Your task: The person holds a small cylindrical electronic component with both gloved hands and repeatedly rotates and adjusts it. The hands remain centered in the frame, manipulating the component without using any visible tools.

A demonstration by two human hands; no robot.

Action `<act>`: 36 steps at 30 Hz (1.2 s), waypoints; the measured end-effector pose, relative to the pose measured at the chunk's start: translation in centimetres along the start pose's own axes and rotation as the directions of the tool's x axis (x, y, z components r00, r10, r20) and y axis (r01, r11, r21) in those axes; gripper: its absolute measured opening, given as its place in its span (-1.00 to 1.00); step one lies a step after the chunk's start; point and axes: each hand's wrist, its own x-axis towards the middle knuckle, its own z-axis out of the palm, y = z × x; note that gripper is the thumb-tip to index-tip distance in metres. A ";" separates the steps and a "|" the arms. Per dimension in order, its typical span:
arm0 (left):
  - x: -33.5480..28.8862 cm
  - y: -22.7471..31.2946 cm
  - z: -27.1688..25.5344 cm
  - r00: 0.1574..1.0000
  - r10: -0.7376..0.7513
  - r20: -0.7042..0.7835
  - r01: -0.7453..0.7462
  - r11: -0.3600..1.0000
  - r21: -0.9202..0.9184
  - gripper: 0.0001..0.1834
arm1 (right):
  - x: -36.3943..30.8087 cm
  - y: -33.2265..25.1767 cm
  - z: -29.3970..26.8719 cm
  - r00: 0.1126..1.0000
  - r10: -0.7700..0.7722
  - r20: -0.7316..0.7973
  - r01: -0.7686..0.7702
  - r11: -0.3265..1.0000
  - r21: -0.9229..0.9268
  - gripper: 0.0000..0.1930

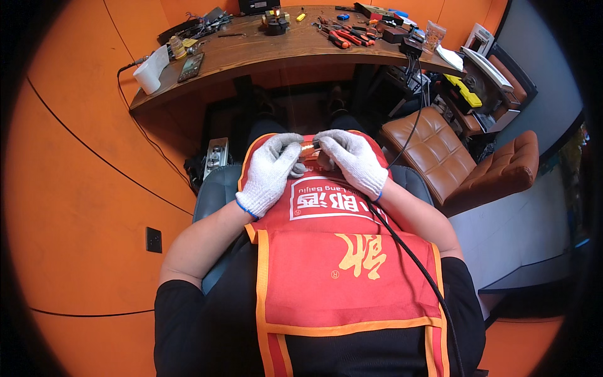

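Above my lap, my left hand (271, 176) and my right hand (355, 160) face each other, both in whitish knit gloves with grey fingers and blue cuff edges. Pinched between their fingertips is a small, thin piece (308, 148) with a shiny copper-coloured middle and a dark part at the right hand. It may be a bared wire end; glove fingers hide its ends. A black cable (414, 267) runs down over my red apron (352, 301) and passes under my right hand. Whether it joins the held piece is hidden.
Ahead stands a wooden table (251, 44) with red-handled pliers (342, 41), a phone (191, 67), a white paper roll (151, 70) and a glass (433, 36). A brown padded chair (433, 144) is at my right, and a power strip (216, 157) sits low on the left.
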 end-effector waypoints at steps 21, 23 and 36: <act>0.1 0.5 -0.6 0.996 -0.057 0.063 0.061 0.997 -0.056 -0.69 | -0.3 -0.1 0.3 0.978 -0.203 -0.038 0.195 0.967 -0.164 -0.70; 0.1 0.5 -0.7 0.993 -0.087 0.073 0.091 0.995 -0.041 -0.68 | -0.4 -0.2 0.3 0.976 -0.217 -0.016 0.210 0.959 -0.188 -0.70; 0.0 0.2 0.2 1.000 0.028 0.007 -0.028 0.996 0.089 -0.65 | -0.1 0.5 0.2 0.993 -0.094 -0.065 0.092 0.995 -0.028 -0.66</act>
